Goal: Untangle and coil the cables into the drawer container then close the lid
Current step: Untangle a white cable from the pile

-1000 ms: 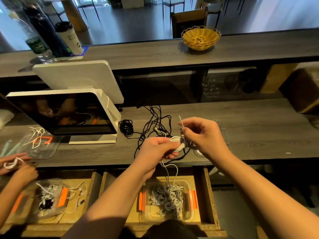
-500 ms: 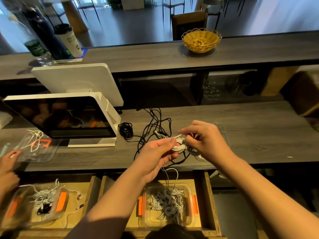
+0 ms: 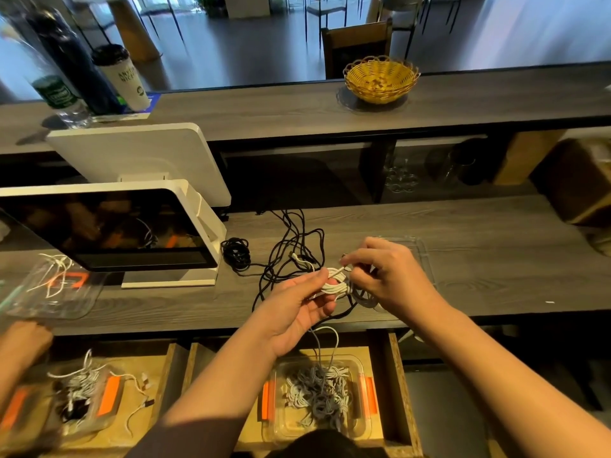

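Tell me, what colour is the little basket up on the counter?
Yellow, a woven basket, seen best in the head view.

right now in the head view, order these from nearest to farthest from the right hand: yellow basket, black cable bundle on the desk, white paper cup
From the right hand, nearest first:
1. black cable bundle, on the desk to the hand's left, beside the monitor stand.
2. yellow basket, on the upper counter, straight beyond the hand.
3. white paper cup, far left on the upper counter.

I stand at a grey wood table (image 3: 496, 246), a raised ledge (image 3: 264, 110) behind it, chairs (image 3: 357, 44) on the glossy floor (image 3: 231, 54) beyond.
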`<state>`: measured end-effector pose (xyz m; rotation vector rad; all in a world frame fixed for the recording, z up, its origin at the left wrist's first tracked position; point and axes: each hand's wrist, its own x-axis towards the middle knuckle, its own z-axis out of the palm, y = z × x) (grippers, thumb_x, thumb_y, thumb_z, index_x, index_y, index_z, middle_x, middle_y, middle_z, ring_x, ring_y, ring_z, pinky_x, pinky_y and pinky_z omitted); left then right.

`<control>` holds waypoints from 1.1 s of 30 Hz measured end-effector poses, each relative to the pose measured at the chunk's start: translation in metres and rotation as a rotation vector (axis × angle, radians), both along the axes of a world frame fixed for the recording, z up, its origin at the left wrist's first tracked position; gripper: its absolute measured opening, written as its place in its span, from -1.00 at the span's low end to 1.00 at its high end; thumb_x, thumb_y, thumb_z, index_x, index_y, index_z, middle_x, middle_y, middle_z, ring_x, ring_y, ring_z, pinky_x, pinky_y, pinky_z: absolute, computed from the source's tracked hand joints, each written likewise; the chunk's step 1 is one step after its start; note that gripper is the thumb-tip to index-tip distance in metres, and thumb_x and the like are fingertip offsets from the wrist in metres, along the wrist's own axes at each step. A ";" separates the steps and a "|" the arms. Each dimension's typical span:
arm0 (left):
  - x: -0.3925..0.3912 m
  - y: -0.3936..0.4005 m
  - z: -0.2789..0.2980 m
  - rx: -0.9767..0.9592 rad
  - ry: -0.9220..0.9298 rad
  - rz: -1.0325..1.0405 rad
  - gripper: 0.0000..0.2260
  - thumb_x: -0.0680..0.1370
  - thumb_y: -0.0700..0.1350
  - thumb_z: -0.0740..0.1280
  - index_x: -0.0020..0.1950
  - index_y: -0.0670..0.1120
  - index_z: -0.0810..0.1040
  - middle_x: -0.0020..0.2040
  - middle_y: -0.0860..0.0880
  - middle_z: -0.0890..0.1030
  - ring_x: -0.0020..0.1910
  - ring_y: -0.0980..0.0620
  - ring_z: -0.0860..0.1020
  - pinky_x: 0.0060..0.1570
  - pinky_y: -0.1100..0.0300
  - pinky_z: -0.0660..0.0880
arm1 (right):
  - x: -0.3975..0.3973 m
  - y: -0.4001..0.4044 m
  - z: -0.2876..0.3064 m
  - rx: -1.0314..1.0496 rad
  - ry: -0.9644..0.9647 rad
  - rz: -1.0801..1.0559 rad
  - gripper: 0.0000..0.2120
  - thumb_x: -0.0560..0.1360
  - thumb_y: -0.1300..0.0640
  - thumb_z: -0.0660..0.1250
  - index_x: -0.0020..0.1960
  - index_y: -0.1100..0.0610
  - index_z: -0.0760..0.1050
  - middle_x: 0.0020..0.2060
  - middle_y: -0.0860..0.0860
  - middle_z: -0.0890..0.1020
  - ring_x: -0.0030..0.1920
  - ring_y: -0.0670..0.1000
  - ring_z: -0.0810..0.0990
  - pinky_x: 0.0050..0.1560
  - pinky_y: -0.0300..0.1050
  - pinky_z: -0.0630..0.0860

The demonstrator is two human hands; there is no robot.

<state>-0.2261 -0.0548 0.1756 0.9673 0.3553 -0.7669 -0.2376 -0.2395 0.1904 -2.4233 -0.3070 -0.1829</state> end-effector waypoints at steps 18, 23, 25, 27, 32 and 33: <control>0.001 0.005 -0.006 0.183 -0.144 -0.016 -0.80 0.54 -0.29 0.38 0.16 -0.23 0.65 -0.08 -0.12 0.72 -0.20 0.08 0.66 -0.21 0.25 0.58 | -0.004 0.006 0.007 0.126 0.111 0.100 -0.87 0.52 0.11 0.41 0.06 0.01 0.63 -0.09 -0.11 0.64 -0.10 -0.17 0.61 -0.06 -0.22 0.59; -0.001 0.005 -0.006 0.179 -0.146 -0.021 -0.78 0.55 -0.30 0.37 0.19 -0.23 0.63 -0.08 -0.11 0.72 -0.19 0.08 0.67 -0.20 0.23 0.59 | -0.002 0.008 0.008 0.195 0.128 0.094 -0.90 0.45 0.11 0.47 -0.11 -0.08 0.63 -0.16 -0.11 0.56 -0.14 -0.11 0.53 -0.15 -0.25 0.49; -0.002 0.005 -0.005 0.148 -0.136 -0.018 -0.77 0.55 -0.29 0.36 0.20 -0.23 0.62 -0.07 -0.11 0.72 -0.18 0.07 0.67 -0.20 0.22 0.59 | -0.001 0.008 0.008 0.227 0.158 0.091 -0.90 0.44 0.14 0.49 -0.10 -0.06 0.66 -0.18 -0.09 0.58 -0.16 -0.10 0.54 -0.16 -0.22 0.51; -0.004 0.005 -0.005 0.124 -0.129 -0.019 -0.79 0.56 -0.30 0.35 0.18 -0.23 0.63 -0.05 -0.13 0.71 -0.14 0.04 0.66 -0.20 0.22 0.60 | -0.003 0.007 0.009 0.249 0.191 0.097 -0.91 0.46 0.14 0.48 -0.07 -0.02 0.68 -0.19 -0.11 0.58 -0.16 -0.15 0.55 -0.16 -0.29 0.50; -0.006 0.005 -0.003 0.086 -0.134 -0.012 -0.81 0.53 -0.30 0.36 0.12 -0.22 0.65 -0.06 -0.13 0.71 -0.15 0.03 0.65 -0.21 0.22 0.60 | -0.006 0.001 0.005 0.392 0.283 0.152 -0.88 0.52 0.16 0.41 0.02 0.04 0.69 -0.13 -0.09 0.64 -0.10 -0.15 0.63 -0.05 -0.26 0.56; -0.007 0.005 -0.003 0.083 -0.141 -0.014 -0.80 0.53 -0.30 0.36 0.13 -0.22 0.65 -0.06 -0.13 0.70 -0.15 0.03 0.64 -0.22 0.22 0.60 | -0.006 0.000 0.002 0.422 0.277 0.162 -0.88 0.51 0.14 0.41 0.03 0.03 0.68 -0.08 -0.08 0.64 -0.06 -0.11 0.63 -0.02 -0.21 0.58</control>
